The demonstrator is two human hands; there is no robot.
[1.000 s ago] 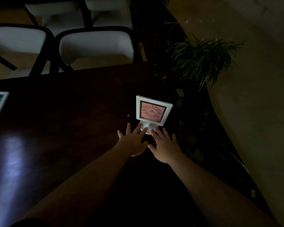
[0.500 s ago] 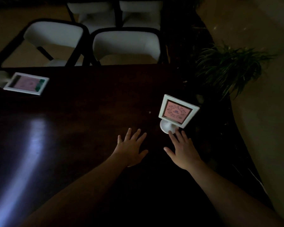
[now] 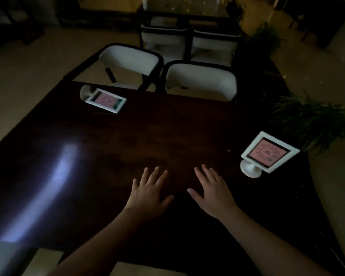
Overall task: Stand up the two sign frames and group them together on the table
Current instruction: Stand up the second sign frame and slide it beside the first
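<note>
One white sign frame (image 3: 267, 153) with a pink card stands upright on its round foot near the right edge of the dark wooden table (image 3: 127, 140). A second white sign frame (image 3: 106, 100) lies flat on its back at the table's far left, its round foot pointing away. My left hand (image 3: 147, 193) and my right hand (image 3: 213, 193) hover palm down over the table's middle, fingers spread, holding nothing. The right hand is a short way left of the standing frame and apart from it.
Two white chairs (image 3: 199, 80) with black frames are tucked in at the table's far side, more behind them. Potted plants (image 3: 311, 118) stand just off the table's right edge. A patch of glare lies on the table's left.
Both hands have let go of the standing frame's foot and drawn back toward the middle. The view has swung left, bringing the lying frame into sight.
</note>
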